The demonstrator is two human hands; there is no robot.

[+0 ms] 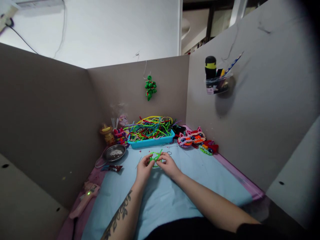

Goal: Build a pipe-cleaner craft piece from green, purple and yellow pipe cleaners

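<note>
So the whole thing was boxed in by tall grey-brown cardboard walls [50, 110], matte and flat, around a table covered with a smooth pale-blue sheet [160, 196] that had a pink border down the sides. At the back sat a rectangular turquoise plastic tray [151, 142] heaped with a tangle of fuzzy multicoloured pipe cleaners [150, 127]. Left of it was a round shiny metal dish [114, 153]; to the right, a few fuzzy pink-and-orange cat-face figures [191, 137]. A little bumpy green ornament [150, 87] hung on the back wall. Middle of the sheet, the left hand [143, 170] and right hand [169, 165] both had a fingertip grip pinched closed on a thin bent green pipe cleaner piece [156, 157], just above the sheet between them.
</note>
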